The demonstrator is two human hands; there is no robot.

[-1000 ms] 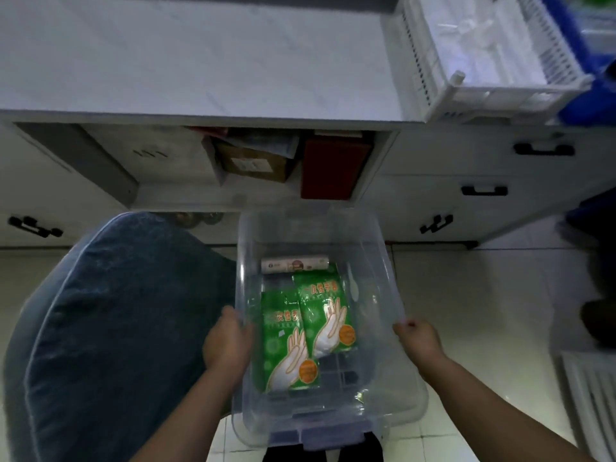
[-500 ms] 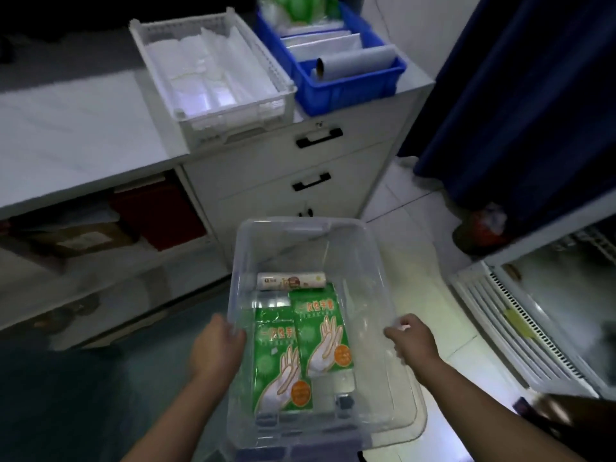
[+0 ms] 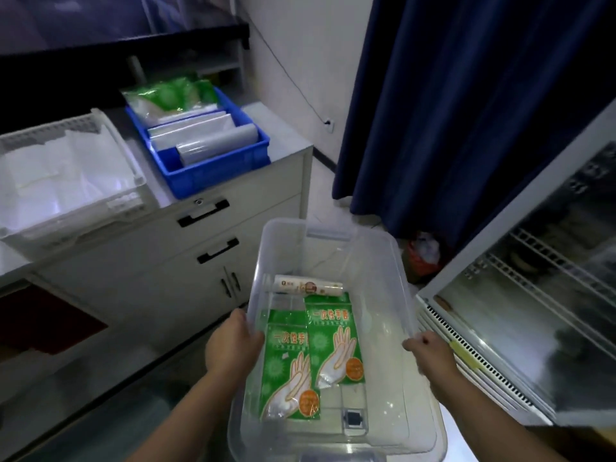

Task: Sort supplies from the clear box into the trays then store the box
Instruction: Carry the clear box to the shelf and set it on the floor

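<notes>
Both hands are clamped on the clear box, low in the middle of the frame: left hand gripping the left rim, right hand curled over the right rim. Inside lie two green glove packs and a white roll past them. Upper left, on the counter, sit a white tray and a blue tray just beside it, both with stuff in them.

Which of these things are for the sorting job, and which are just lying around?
Job: clear box, green glove packets, white roll, blue tray, white tray, left hand and right hand holding the box.
Lying about: blue curtain, fridge, drawers.
</notes>
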